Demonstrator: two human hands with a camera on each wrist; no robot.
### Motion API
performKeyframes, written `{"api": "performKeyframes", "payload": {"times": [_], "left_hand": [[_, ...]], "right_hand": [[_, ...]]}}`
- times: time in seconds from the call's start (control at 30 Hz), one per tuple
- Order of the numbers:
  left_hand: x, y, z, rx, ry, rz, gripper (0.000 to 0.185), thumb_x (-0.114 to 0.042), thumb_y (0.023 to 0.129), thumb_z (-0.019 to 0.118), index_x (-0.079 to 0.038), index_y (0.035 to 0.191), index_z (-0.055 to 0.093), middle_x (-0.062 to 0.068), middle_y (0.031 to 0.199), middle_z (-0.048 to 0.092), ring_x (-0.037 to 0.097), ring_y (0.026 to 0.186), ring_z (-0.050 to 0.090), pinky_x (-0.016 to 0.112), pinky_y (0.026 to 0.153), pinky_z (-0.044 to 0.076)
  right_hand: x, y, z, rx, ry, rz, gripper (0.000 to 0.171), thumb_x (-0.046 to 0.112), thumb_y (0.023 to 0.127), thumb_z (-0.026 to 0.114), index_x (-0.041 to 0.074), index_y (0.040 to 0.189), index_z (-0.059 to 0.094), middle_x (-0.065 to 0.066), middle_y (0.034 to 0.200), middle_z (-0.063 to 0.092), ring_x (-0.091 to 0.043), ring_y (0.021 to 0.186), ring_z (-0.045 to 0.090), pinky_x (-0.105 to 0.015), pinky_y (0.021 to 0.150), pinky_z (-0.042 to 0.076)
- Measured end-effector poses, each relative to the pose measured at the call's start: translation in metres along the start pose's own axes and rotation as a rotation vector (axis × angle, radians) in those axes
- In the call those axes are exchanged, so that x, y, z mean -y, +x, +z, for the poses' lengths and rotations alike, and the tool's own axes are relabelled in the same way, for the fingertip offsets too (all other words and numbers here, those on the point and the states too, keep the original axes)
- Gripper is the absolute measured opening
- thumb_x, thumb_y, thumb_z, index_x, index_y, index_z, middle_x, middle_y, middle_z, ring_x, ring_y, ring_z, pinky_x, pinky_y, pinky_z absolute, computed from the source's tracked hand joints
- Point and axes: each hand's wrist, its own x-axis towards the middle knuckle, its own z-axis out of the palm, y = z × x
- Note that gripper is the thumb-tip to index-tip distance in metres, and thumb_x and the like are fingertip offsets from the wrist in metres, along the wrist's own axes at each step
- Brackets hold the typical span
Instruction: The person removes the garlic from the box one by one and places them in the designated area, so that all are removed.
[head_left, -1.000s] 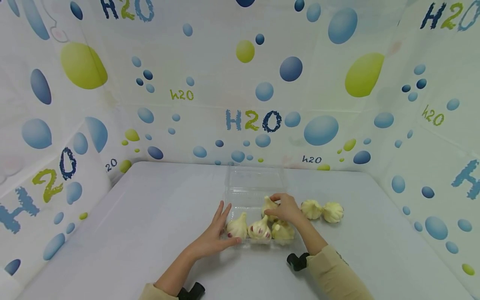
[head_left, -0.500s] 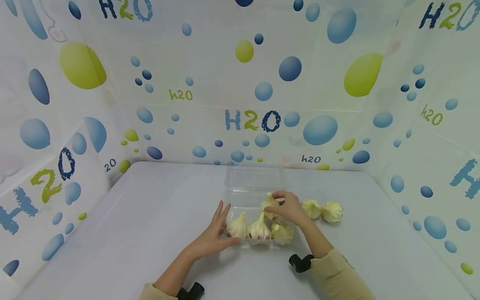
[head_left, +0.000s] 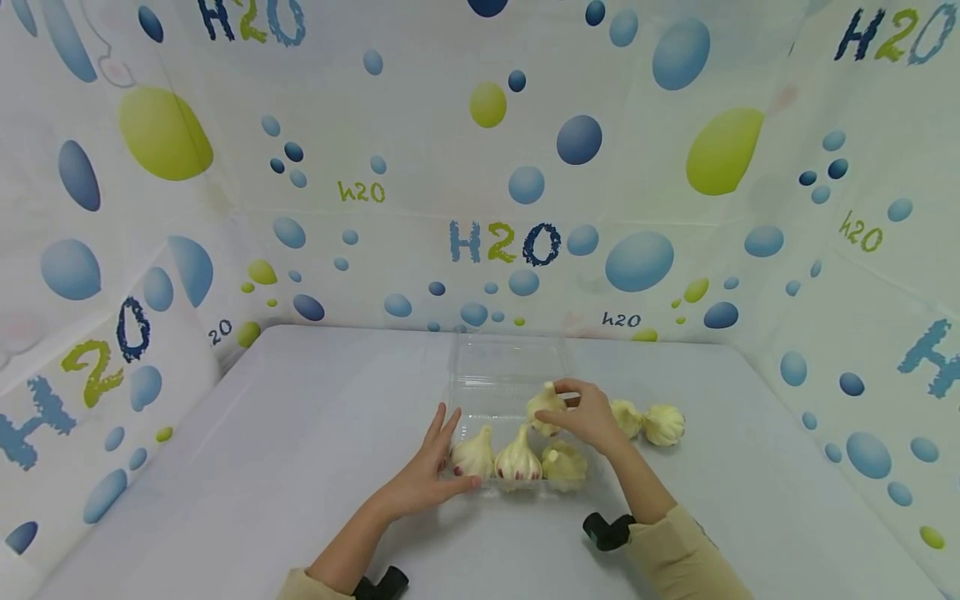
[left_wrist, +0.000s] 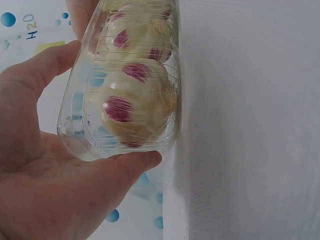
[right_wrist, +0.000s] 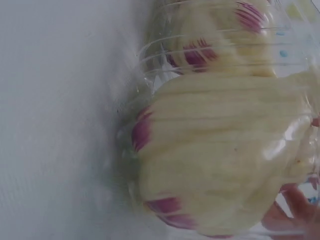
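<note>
— Since a second ago, our right hand [head_left: 588, 414] has carried its garlic bulb [head_left: 545, 406] a little up and toward one o'clock over the clear plastic box [head_left: 506, 392]; our left hand [head_left: 427, 471] has stayed put at the box's nine o'clock edge.

— So how far along are we, going from biggest thing down?

— On the grey table [head_left: 300, 433], the box sits open, its lid [head_left: 507, 357] lying back toward twelve o'clock. We judge the packing roughly half done: three bulbs [head_left: 517, 457] already line the near row at six o'clock, and the fourth is pinched in our right fingers, over the back row and not yet let go.

— And what's left?

— Two loose bulbs [head_left: 651, 422] wait on the table at three o'clock, just beside the box. They still need to go in, and the lid is not yet closed.

— What is the left hand doing?

— Fingers fairly straight, it cups the box's corner with the thumb against the near wall, as the left wrist view shows, steadying it rather than gripping hard.
</note>
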Motion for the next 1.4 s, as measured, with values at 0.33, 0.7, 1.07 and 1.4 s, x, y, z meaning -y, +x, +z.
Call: {"api": "performKeyframes", "payload": {"times": [0.33, 0.7, 1.07, 1.4], "left_hand": [[0.001, 0.000, 0.000, -0.001, -0.009, 0.002, 0.091, -0.034, 0.073, 0.065, -0.022, 0.137, 0.001, 0.004, 0.139, -0.018, 0.032, 0.126, 0.006, 0.047, 0.091, 0.030], [0.001, 0.000, 0.000, -0.002, -0.007, 0.000, 0.091, -0.034, 0.073, 0.065, -0.022, 0.137, 0.001, 0.006, 0.139, -0.017, 0.032, 0.126, 0.005, 0.047, 0.091, 0.030], [0.002, 0.001, 0.000, 0.003, -0.008, 0.005, 0.090, -0.034, 0.074, 0.064, -0.023, 0.137, 0.001, 0.008, 0.139, -0.018, 0.034, 0.126, 0.007, 0.047, 0.091, 0.030], [0.002, 0.001, 0.000, 0.003, -0.006, -0.001, 0.090, -0.033, 0.074, 0.064, -0.022, 0.137, 0.001, 0.006, 0.139, -0.018, 0.034, 0.125, 0.008, 0.047, 0.091, 0.031]], "right_hand": [[-0.001, -0.002, -0.010, -0.040, -0.004, 0.026, 0.059, 0.035, 0.063, 0.073, 0.007, 0.111, 0.053, -0.010, 0.114, 0.050, -0.028, 0.098, 0.049, -0.035, 0.068, 0.047], [-0.005, -0.005, -0.021, -0.064, -0.012, 0.036, 0.061, 0.035, 0.064, 0.073, 0.005, 0.113, 0.052, -0.012, 0.114, 0.049, -0.027, 0.099, 0.048, -0.032, 0.066, 0.047], [-0.011, -0.009, -0.033, -0.127, -0.044, 0.048, 0.063, 0.037, 0.064, 0.072, 0.005, 0.114, 0.051, -0.012, 0.117, 0.047, -0.028, 0.102, 0.046, -0.035, 0.069, 0.047], [-0.012, -0.018, -0.045, -0.179, -0.028, 0.057, 0.060, 0.034, 0.066, 0.072, 0.002, 0.113, 0.051, -0.015, 0.115, 0.047, -0.030, 0.100, 0.047, -0.032, 0.068, 0.047]]}}
